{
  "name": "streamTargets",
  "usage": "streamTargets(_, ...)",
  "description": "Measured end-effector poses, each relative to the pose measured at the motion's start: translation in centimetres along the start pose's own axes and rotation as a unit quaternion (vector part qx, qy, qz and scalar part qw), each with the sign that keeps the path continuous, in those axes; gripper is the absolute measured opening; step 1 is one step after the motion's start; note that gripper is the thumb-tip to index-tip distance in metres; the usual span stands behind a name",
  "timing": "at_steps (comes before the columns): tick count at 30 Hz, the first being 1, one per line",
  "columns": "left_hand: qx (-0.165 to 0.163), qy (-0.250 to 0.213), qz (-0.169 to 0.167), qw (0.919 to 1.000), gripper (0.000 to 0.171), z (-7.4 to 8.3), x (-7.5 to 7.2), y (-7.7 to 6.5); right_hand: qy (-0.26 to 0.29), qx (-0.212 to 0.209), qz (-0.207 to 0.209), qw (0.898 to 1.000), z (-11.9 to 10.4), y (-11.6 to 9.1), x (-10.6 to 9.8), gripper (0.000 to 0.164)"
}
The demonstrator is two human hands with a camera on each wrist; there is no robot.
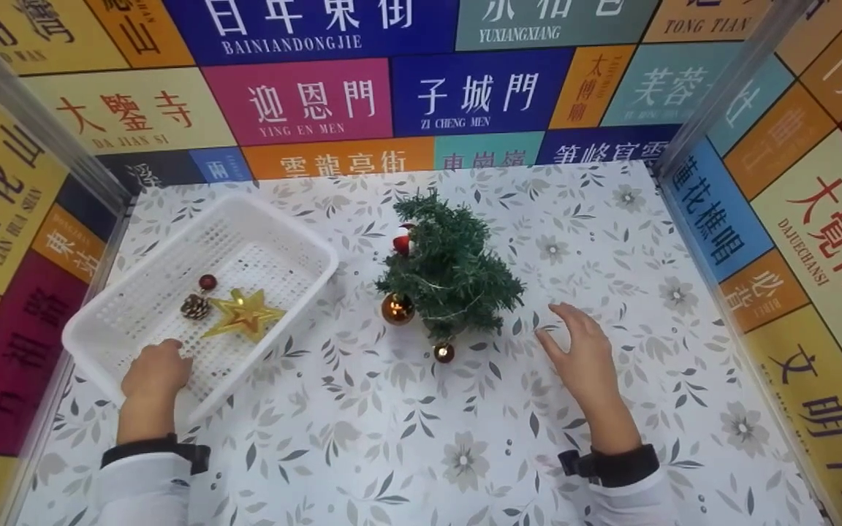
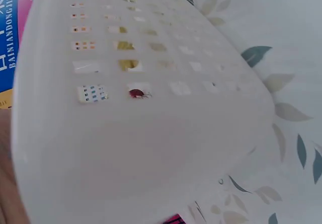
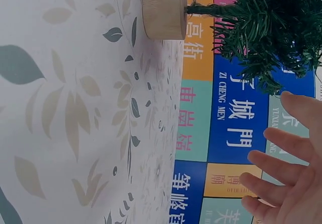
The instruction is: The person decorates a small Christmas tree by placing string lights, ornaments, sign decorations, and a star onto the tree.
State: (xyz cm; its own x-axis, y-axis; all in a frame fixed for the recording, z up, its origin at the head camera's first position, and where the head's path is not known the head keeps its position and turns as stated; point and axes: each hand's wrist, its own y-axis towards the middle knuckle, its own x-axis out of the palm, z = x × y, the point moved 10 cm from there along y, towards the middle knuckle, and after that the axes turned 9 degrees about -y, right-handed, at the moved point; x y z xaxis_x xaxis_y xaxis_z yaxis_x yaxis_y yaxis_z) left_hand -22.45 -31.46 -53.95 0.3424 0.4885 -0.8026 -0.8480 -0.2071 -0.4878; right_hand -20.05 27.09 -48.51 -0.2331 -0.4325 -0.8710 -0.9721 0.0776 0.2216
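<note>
My left hand (image 1: 157,371) reaches over the near end of a white plastic basket (image 1: 275,215), its fingers bent downward. The fingertips are hidden, so anything between them cannot be made out. Ahead of it in the basket lie a gold star (image 1: 244,314), a pine cone (image 1: 195,307) and a small dark red ball (image 1: 207,282). A small artificial Christmas tree (image 1: 450,270) stands to the right of the basket on a round wooden base (image 3: 164,10). My right hand (image 1: 583,358) is spread beside the tree, apart from it and holding nothing.
On the tree's left and near sides hang a shiny gold ball (image 1: 397,309), a smaller brownish ball (image 1: 444,353) and a red-and-white ornament (image 1: 402,241). A leaf-patterned cloth (image 1: 362,453) covers the table. Panels with colourful lettering (image 1: 479,91) enclose the back and sides.
</note>
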Motion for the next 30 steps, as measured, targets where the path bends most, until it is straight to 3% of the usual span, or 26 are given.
streamTargets(5, 0.017, 0.025, -0.042, 0.9987, 0.047, -0.7, 2.1, 0.2, -0.016, 0.006, -0.041, 0.999, 0.3, -0.1, 0.8, 0.051)
streamTargets(10, 0.029, 0.03, -0.057, 0.9975, 0.043, -0.6, 3.5, 0.4, -0.034, 0.015, -0.08, 0.996, 0.5, -0.3, 1.6, 0.058)
streamTargets(18, 0.054, 0.021, -0.026, 0.998, 0.034, -0.1, 3.2, 0.6, -0.034, 0.01, -0.095, 0.995, 0.4, -0.2, 2.0, 0.062)
streamTargets(25, 0.029, 0.013, -0.021, 0.9993, 0.028, -0.4, 3.2, 0.7, -0.029, 0.007, -0.091, 0.995, 0.4, -0.4, 1.9, 0.06)
streamTargets(30, 0.033, 0.001, -0.008, 0.9994, 0.028, 0.1, 2.8, 0.9, -0.031, 0.003, -0.081, 0.996, 0.3, -0.3, 1.6, 0.057)
